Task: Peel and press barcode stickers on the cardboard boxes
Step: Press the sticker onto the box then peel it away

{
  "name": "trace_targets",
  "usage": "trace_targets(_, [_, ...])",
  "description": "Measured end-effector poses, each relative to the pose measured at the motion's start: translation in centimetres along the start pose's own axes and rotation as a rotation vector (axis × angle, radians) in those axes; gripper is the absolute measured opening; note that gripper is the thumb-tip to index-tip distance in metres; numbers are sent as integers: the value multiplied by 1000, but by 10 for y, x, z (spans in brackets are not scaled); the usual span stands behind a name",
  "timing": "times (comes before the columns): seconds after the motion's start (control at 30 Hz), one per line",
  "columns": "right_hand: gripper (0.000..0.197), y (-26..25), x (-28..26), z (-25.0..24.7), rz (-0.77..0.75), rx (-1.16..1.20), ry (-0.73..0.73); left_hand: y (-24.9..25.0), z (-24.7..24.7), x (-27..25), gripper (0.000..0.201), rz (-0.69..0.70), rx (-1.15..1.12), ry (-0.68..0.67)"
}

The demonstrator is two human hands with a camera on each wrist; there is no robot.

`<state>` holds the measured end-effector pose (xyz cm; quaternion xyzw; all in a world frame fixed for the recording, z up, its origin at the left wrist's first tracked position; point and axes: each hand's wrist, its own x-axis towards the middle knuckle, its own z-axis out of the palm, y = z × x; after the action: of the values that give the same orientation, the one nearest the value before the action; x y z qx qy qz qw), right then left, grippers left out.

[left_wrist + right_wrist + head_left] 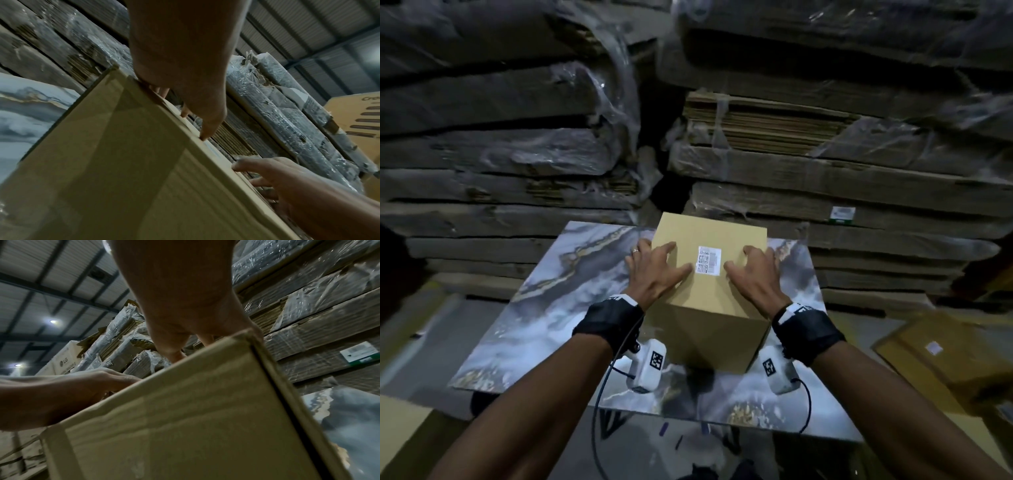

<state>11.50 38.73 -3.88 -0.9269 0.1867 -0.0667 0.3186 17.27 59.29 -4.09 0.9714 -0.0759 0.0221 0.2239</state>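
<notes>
On the marbled table (517, 329), toward its far edge and about midway along it, stands the cardboard box (709, 308), one corner turned to the near edge. From the left, the left hand (654, 270) lies splayed and flat on the lid, thumb tip touching the sticker's left edge. The barcode sticker (708, 260) sits mid-lid, long axis running toward the far edge, and the right hand (755, 274) spreads just beside it, gripping nothing. This looks like the pressing step nearly done; next, I'd guess, comes a firm rub-down, then a fresh box.
</notes>
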Motion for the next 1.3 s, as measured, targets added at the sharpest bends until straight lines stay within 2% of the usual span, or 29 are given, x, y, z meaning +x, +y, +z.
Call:
trace_targets(0.23, [55,5,19,12,-10,-106,-101,-11,12,-1,73,-31,35,3])
trace_targets(0.37, [60,7,25,5,-29,-151,-114,-4,7,5,65,-31,38,-43])
trace_targets(0.5, [60,-1,32,-1,-41,-231,-141,7,-3,19,56,44,89,-110])
trace_targets(0.57, [53,-9,37,-2,-100,-265,-146,12,-7,29,53,111,99,-154])
trace_targets(0.67, [44,-24,49,-3,-304,-253,-193,18,-11,43,56,180,81,-262])
trace_targets(0.77, [42,-47,60,-1,-445,-253,-320,21,-14,52,71,219,40,-353])
trace_targets(0.93, [37,-75,72,1,-553,-434,-446,14,-21,76,48,203,95,-401])
trace_targets(1.1, [33,-68,81,6,-677,-498,-421,4,-22,88,37,210,140,-442])
trace_targets(1.3, [25,-65,77,7,-709,-436,-380,3,-24,94,34,214,158,-475])
